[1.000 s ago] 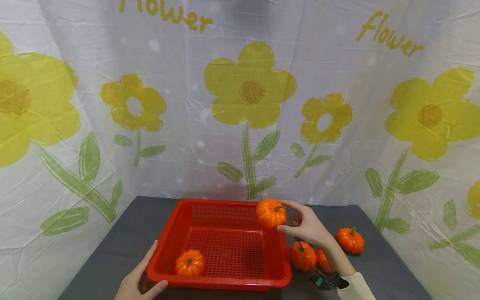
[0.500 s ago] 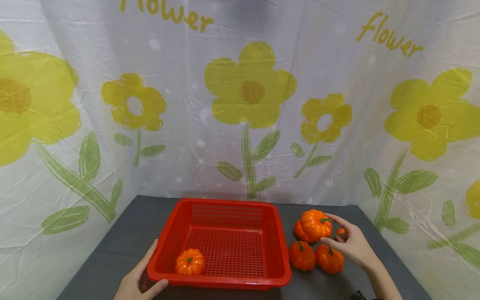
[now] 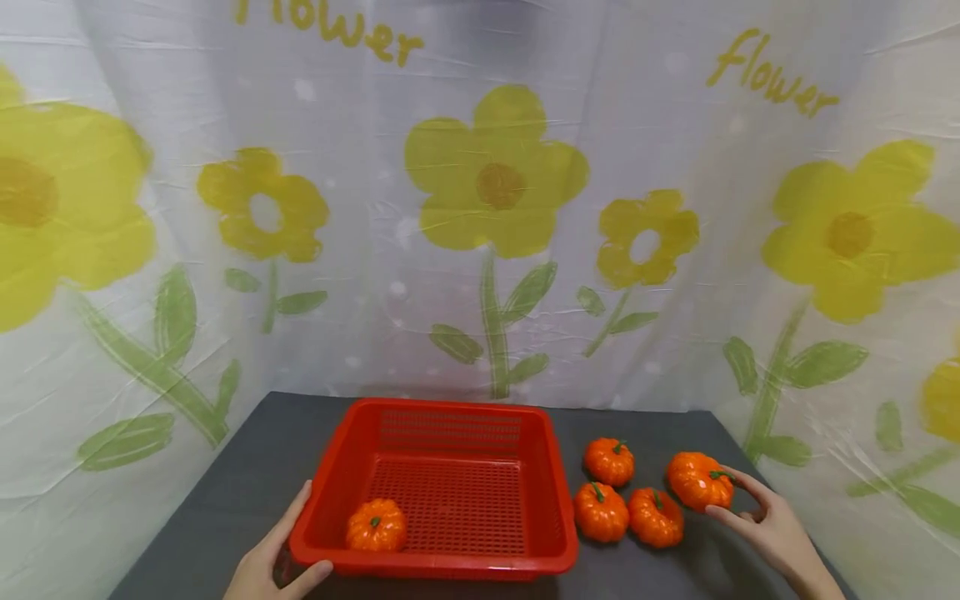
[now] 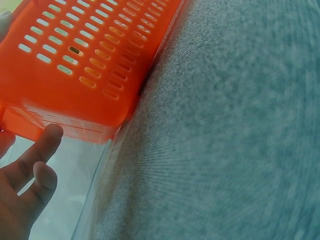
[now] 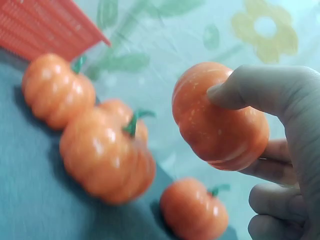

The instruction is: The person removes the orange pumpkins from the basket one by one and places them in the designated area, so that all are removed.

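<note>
An orange toy pumpkin (image 3: pixel 699 481) with a green stem is held between the thumb and fingers of my right hand (image 3: pixel 776 529), right of the basket. The right wrist view shows this held pumpkin (image 5: pixel 220 120) apart from several others. My left hand (image 3: pixel 273 554) is at the near left corner of the red plastic basket (image 3: pixel 435 567), thumb at its front rim and fingers along its left side. One pumpkin (image 3: pixel 377 525) sits inside, near the front left. Three more pumpkins, a back one (image 3: pixel 609 462), a front one (image 3: pixel 602 512) and another (image 3: pixel 656 517), stand right of the basket.
A dark grey table (image 3: pixel 225 492) carries everything. White curtains (image 3: pixel 360 333) with yellow flowers enclose its back and sides. In the right wrist view, another pumpkin (image 5: pixel 195 210) stands on the table below the held one; the head view does not show it separately.
My right hand has carried the pumpkin rightward from above the basket's right rim, past the loose pumpkins, to the table's right side. My left hand stays at the basket corner.
</note>
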{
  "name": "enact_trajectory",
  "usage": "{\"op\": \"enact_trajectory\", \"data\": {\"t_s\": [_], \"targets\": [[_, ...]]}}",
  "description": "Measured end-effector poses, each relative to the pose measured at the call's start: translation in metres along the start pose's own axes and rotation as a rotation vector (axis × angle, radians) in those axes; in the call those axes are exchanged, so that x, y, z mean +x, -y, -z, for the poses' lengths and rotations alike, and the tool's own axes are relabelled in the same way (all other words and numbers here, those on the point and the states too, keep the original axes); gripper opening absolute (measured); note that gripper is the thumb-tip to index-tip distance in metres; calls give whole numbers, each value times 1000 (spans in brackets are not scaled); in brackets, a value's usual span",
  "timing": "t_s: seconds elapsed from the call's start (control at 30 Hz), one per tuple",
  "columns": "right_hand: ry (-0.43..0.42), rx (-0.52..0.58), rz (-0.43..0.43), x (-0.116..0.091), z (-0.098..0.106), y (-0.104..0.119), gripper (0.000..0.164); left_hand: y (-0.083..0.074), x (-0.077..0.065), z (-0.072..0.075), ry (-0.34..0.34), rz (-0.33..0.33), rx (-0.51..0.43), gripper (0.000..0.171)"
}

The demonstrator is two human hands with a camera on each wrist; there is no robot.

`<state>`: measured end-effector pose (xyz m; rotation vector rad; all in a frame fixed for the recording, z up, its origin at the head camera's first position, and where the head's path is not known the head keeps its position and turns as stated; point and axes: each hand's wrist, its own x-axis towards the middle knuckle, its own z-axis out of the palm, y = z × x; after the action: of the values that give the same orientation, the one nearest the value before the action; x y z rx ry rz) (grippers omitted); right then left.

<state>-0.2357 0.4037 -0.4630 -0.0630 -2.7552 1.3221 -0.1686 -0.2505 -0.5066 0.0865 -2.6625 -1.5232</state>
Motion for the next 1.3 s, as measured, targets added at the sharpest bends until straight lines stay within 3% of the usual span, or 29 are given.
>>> {"op": "enact_trajectory", "data": {"t_s": [0.3, 0.43, 0.8, 1.03, 1.3], "targets": [[72, -108, -180, -5, 14, -37, 91, -3, 0, -4, 2, 3, -4, 101], [99, -100, -247, -7, 13, -51, 96, -2, 0, -6, 1, -7, -14, 99], [159, -79, -195, -5, 5, -68, 89, -2, -1, -7, -23, -29, -7, 98], [155, -130, -187, -1, 1, -70, 91, -3, -1, -3, -9, 4, -8, 99], [178, -112, -186, 4, 1, -71, 92, -1, -4, -3, -59, -43, 31, 99]]}}
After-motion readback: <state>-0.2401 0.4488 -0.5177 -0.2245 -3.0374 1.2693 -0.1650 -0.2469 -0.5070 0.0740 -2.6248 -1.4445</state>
